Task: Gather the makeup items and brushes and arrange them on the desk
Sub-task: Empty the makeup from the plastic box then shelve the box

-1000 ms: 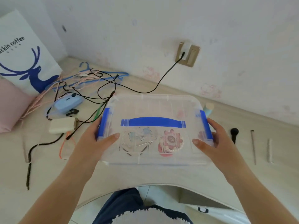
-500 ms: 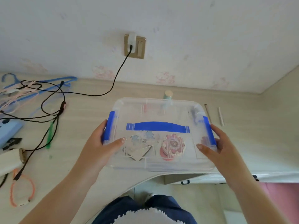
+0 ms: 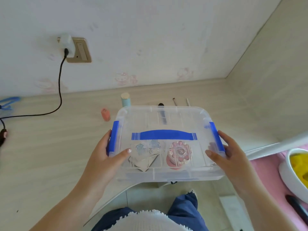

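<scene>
I hold a clear plastic box (image 3: 166,117) with blue side latches and a blue lid handle over the desk's front edge. My left hand (image 3: 106,157) grips its left end, thumb on the lid. My right hand (image 3: 228,154) grips its right end the same way. Inside lie a pink round compact (image 3: 179,155) and a pale blue item (image 3: 147,148). Behind the box on the desk (image 3: 50,147) stand a pale blue bottle (image 3: 125,100) and a small coral item (image 3: 105,114). A black-tipped brush (image 3: 160,104), a thin brush (image 3: 174,101) and a white stick (image 3: 188,102) lie there, partly hidden by the box.
A black cable (image 3: 60,84) runs from a wall socket (image 3: 75,50) leftward across the desk. Blue hangers (image 3: 8,102) lie at the far left. A side panel closes the desk on the right. Lower right is a pink surface with a white bowl (image 3: 293,174) holding something yellow.
The view has swung right along the desk and the box has moved right with both hands. The paper bag, power bank and tangled cords have left the view; the bowl has come in.
</scene>
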### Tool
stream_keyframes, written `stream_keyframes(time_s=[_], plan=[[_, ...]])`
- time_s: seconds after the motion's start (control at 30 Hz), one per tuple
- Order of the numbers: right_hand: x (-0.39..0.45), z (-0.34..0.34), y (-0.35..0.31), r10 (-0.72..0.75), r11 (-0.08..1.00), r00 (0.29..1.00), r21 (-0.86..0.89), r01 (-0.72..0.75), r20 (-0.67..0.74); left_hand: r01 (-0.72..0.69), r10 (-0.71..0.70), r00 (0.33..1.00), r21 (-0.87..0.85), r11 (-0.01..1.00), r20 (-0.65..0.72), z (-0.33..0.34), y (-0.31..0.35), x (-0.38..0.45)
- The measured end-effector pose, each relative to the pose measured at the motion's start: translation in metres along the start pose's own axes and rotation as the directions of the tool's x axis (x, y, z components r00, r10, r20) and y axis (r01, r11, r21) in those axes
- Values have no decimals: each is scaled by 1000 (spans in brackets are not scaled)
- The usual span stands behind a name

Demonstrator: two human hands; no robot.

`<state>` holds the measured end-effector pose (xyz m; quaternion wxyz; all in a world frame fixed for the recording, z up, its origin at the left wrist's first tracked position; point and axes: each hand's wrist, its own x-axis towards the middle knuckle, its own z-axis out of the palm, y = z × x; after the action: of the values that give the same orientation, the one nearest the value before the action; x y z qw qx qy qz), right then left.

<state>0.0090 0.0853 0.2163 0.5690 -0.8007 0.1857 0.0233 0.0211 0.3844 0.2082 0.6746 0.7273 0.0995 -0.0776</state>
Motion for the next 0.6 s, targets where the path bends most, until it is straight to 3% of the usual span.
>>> stream_keyframes(time_s=[0.27, 0.47, 0.6], plan=[[98, -123, 35, -10, 1000, 1000, 24, 10, 21, -39, 35, 996, -52, 998, -79, 149, 9, 43], [189, -225, 41, -66, 998, 995, 3, 66, 74, 20, -56, 970, -153, 988, -235, 271, 20, 83], [237, -269, 47, -87, 996, 993, 21, 86, 74, 37, -82, 964, -175, 984, -254, 326, 30, 100]])
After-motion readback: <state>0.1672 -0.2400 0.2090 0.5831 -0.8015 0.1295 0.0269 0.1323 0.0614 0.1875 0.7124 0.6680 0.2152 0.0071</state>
